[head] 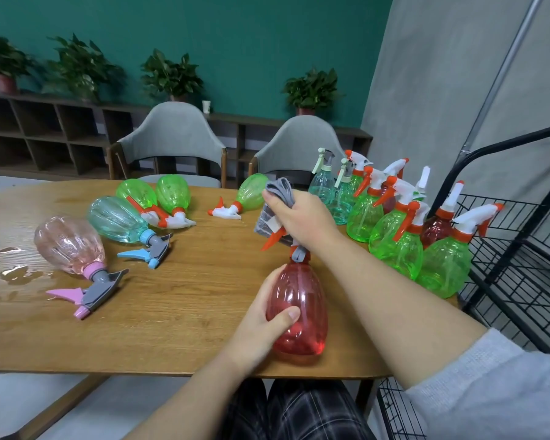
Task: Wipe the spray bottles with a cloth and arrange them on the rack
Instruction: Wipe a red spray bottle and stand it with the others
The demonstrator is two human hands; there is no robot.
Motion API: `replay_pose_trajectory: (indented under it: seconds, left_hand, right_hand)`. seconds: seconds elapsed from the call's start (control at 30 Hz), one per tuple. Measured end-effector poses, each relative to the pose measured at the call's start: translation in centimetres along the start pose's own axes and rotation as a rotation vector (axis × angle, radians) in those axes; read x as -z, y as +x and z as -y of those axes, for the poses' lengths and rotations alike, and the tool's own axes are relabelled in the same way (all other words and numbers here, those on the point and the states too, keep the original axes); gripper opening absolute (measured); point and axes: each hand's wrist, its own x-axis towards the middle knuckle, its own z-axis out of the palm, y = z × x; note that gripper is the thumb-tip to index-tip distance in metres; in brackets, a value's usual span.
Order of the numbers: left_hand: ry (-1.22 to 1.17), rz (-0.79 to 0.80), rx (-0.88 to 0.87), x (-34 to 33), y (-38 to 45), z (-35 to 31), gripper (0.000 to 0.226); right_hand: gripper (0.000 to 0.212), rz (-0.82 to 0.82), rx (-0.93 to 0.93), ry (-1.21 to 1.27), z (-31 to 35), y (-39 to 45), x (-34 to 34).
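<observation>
Our left hand (261,315) wraps its fingers (288,314) round the red spray bottle (299,312), translucent ribbed plastic, bulbous, upright at the desk (188,296) near edge. Our right hand (302,217) clasps the grey cloth (278,192) over its orange-triggered head. Cleaned bottles (394,242) stand upright just beside the black wire rack (521,249); others (121,217) lie toppled left.

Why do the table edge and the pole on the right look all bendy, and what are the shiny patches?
Head view: a wide-angle lens bows the table edge and tilts the pole; the shiny patches are room light glinting off puddles and the red bottle. The hands look sharp, the plants softer.
</observation>
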Motion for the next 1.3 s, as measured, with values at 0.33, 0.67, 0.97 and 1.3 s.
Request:
replay_pose_trajectory:
  seconds: [0.33, 0.67, 0.97, 1.3]
  left_hand:
    - [0.032, 0.038, -0.001, -0.1, -0.3, -0.2, 0.073]
    - [0.014, -0.003, 0.047, -0.2, -0.3, 0.0, 0.072]
    - [0.046, -0.026, 0.024, -0.4, -0.2, 0.1, 0.068]
    - [-0.049, -0.136, 0.074, -0.1, 0.0, 0.8, 0.048]
  right_hand:
    - [0.035, 0.014, 0.23, -0.447, 1.1, 0.2, 0.0]
    - [0.019, 0.034, 0.968, -0.673, -2.2, -0.8, -1.3]
    - [0.013, 0.112, 0.886, -0.492, -1.0, -2.3, -2.0]
    - [0.011, 0.04, 0.56, -0.038, -3.9, -6.5, -1.1]
